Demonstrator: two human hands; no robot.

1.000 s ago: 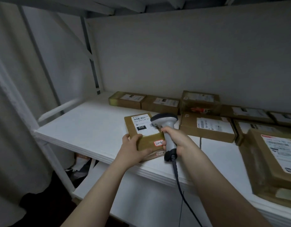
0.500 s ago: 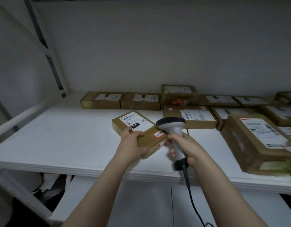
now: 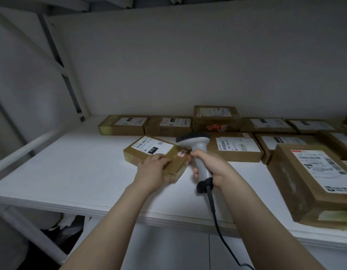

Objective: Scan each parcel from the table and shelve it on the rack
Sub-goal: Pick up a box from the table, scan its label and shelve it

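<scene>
One parcel (image 3: 149, 152) is under handling. A second ago it was held at the front edge of the rack shelf (image 3: 77, 172) with the scanner (image 3: 196, 147) head directly over its label (image 3: 152, 146). It now sits further in and turned at an angle, close to the back row of parcels (image 3: 168, 125) but clear of them.

The left hand (image 3: 155, 170) grips the parcel's near corner, fingers curled over the top face. Whether the underside rests fully on the shelf cannot be confirmed, though it appears to.

The right hand (image 3: 212, 168) is clamped round the scanner handle. The head has moved off the label and now stands at the parcel's right end, just beyond a red-marked sticker (image 3: 182, 153). The cable (image 3: 217, 221) hangs down over the shelf's front edge.

Assessment: with the scanner off the label, the scan of this parcel is judged complete and shelving is under way. Remaining action is to settle it square beside its neighbours and let go.

Risk: the scanner head is very near the parcel's right end and could nudge it. A large parcel (image 3: 313, 184) on the right limits room on that side.
</scene>
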